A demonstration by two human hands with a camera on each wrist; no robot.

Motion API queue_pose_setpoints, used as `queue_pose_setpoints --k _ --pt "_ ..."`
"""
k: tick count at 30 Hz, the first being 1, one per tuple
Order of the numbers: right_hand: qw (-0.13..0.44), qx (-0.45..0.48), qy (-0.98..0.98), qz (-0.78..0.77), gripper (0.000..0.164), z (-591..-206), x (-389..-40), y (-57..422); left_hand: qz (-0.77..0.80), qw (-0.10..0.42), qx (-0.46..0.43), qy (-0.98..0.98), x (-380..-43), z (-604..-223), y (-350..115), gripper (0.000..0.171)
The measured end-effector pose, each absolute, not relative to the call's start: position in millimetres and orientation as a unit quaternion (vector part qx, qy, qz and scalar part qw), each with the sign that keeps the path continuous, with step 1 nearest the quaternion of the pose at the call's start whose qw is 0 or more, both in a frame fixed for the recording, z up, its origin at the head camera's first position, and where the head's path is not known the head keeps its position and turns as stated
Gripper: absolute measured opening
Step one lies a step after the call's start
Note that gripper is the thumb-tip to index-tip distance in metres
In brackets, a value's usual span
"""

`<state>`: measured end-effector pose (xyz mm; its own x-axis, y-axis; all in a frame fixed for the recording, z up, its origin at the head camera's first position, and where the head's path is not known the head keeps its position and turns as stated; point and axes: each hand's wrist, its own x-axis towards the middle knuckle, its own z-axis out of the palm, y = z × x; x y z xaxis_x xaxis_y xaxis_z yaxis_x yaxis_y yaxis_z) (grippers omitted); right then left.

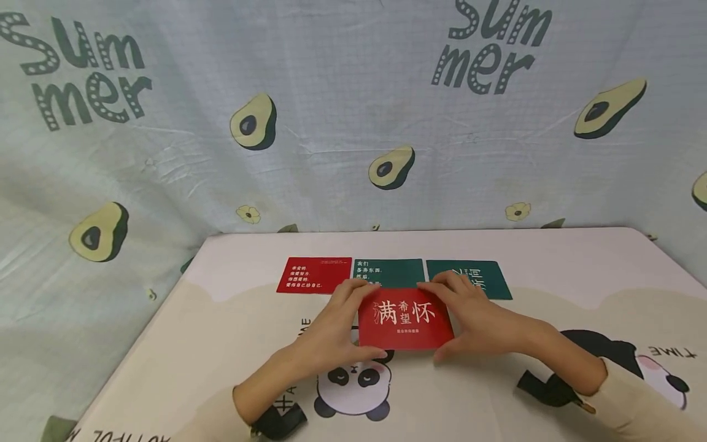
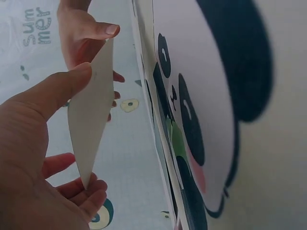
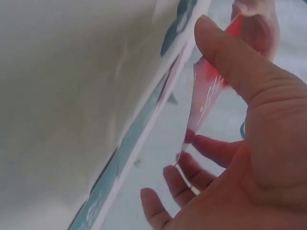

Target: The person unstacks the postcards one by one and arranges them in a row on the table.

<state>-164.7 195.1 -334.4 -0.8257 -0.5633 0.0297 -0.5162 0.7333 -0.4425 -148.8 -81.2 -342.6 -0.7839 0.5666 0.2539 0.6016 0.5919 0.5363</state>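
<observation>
A red card (image 1: 405, 337) with white Chinese characters is held up between both hands over the table. My left hand (image 1: 331, 328) grips its left side, with thumb at the near edge and fingers at the far edge. On the opposite side my right hand (image 1: 477, 319) holds the card in the same way. The left wrist view shows the card's plain pale back (image 2: 88, 117), tilted, with the left thumb on one edge and fingertips on the other. In the right wrist view the card (image 3: 204, 100) is seen nearly edge-on, its glossy face catching light.
Behind the held card, a red card (image 1: 317, 276), a green card (image 1: 394, 270) and another green card (image 1: 497, 285) lie in a row. The tablecloth (image 1: 221, 350) bears panda prints and lettering. A curtain (image 1: 326, 80) with avocados hangs behind the table's back edge.
</observation>
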Motion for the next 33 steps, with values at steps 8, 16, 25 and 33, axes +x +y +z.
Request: queue_pose_setpoints --k 8,16,25,33 --pt "0.045 -0.302 0.920 -0.244 0.101 -330.2 -175.9 220.3 -0.300 0.049 -0.355 -0.884 -158.6 -340.9 -66.0 0.097" --pt "0.029 -0.315 0.910 -0.268 0.096 -325.2 -183.8 243.9 -0.313 0.050 -0.363 -0.876 -169.3 -340.4 -53.2 0.095" --pt "0.030 -0.304 0.914 -0.267 0.095 -312.5 -191.8 272.9 -0.323 0.095 -0.373 -0.865 -183.1 -336.3 -25.5 0.093" --pt "0.024 -0.298 0.919 -0.256 0.096 -310.2 -193.6 297.3 -0.320 0.090 -0.374 -0.866 -193.4 -332.7 -1.1 0.089"
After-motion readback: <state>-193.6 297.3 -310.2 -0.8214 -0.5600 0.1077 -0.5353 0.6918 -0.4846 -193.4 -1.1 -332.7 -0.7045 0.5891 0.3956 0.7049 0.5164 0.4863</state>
